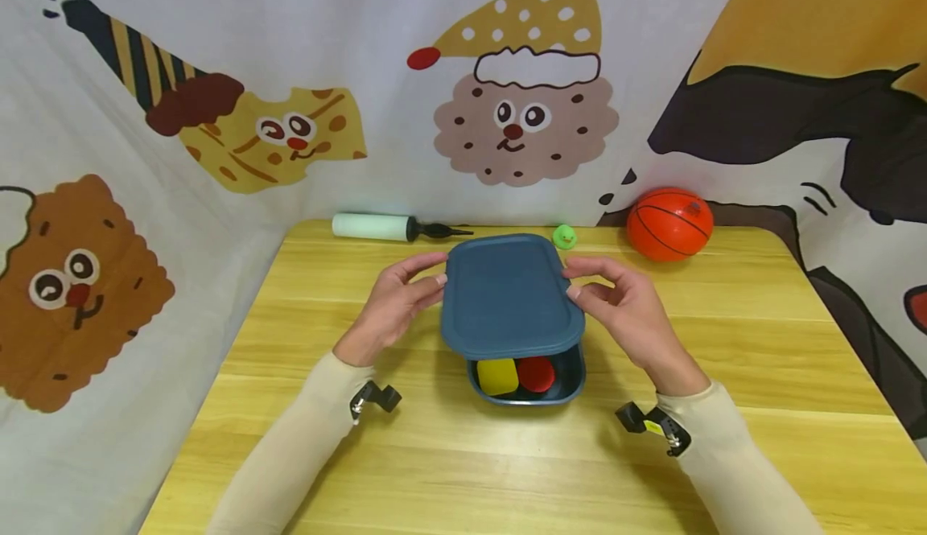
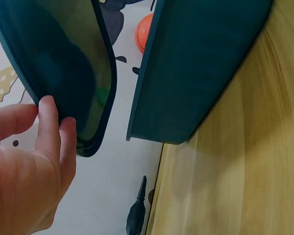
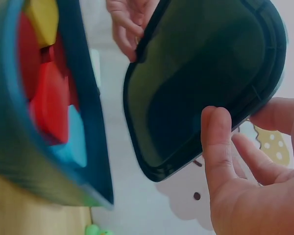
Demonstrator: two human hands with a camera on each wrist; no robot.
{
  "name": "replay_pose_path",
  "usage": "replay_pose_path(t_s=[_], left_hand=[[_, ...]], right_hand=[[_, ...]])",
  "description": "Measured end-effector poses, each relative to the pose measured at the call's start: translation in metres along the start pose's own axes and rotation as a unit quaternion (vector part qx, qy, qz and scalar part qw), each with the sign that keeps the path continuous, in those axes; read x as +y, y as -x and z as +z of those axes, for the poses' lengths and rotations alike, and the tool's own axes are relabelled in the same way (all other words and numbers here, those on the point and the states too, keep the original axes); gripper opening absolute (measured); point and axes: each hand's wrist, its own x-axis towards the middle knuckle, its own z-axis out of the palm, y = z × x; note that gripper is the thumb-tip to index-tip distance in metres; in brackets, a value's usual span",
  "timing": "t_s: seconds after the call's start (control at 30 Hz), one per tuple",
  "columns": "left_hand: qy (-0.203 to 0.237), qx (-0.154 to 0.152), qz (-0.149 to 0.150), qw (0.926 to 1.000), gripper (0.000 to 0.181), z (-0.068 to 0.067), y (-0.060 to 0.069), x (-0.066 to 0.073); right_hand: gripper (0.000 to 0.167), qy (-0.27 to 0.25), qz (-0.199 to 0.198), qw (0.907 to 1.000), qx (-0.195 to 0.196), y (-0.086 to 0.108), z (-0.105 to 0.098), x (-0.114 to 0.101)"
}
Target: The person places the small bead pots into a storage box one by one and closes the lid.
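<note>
A dark blue lid is held above a matching rectangular box, apart from its rim and covering most of it in the head view. My left hand pinches the lid's left edge between thumb and fingers. On the opposite edge, my right hand grips it the same way. Inside the box lie a yellow block and a red block. The right wrist view also shows a light blue block in there. Below the lid's underside, the left wrist view shows a gap to the box.
Along the table's back edge lie a pale green hand pump with a black nozzle, a small green duck and an orange-red toy basketball. Behind the wooden table hangs a cloth printed with cartoon figures.
</note>
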Motion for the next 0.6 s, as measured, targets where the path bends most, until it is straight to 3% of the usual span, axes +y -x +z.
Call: replay_pose_path(t_s=[0.23,0.6], left_hand=[[-0.025,0.012,-0.01,0.9996,0.055,0.006,-0.004,-0.009],[-0.119,0.019,-0.023,0.9925,0.049,0.009,-0.005,-0.031]], right_hand=[[0.048,-0.005,0.025,0.9991,-0.033,0.007,-0.003,0.02],[0.059,0.068,0.068,0.9941,-0.05,0.018,-0.001,0.046]])
